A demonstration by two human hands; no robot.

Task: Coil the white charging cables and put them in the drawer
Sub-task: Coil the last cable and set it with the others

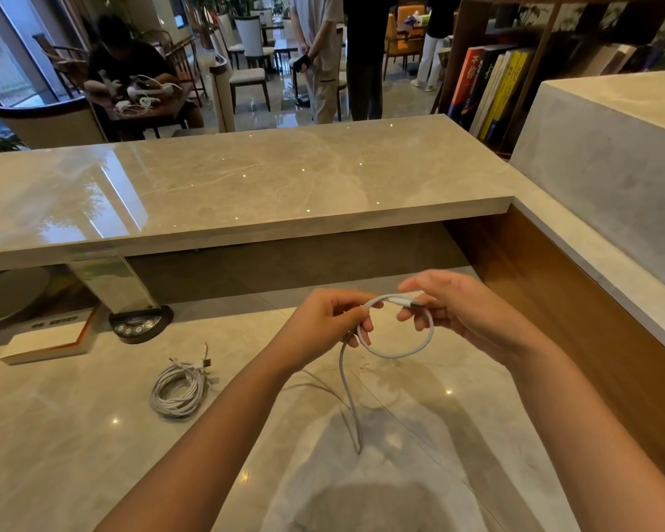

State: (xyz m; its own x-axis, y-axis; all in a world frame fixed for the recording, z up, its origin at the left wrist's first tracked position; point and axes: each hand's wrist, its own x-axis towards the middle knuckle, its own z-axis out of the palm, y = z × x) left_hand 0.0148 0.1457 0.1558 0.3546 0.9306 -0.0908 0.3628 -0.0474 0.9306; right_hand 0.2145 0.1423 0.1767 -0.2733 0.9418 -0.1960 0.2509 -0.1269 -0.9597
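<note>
Left hand (325,324) and right hand (453,307) each pinch a thin white charging cable (396,353), forming one loop above the glossy beige marble desk (93,435); its tail hangs toward the viewer. Coiled white cable bundle (178,389) lies left, well apart

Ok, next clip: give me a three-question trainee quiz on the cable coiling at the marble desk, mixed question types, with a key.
1. True or false: the thin white charging cable between the hands already forms one loop.
2. Which hand pinches the cable's plug end? A) left hand B) right hand
3. Fill in: the finished bundle of coiled white cables lies on the glossy beige marble desk, to the person's ____.

Key: 1 true: one loop hangs between the hands, and the loose tail drops to the desk. 2 B: the connector sits at the right fingertips. 3 left.
</note>
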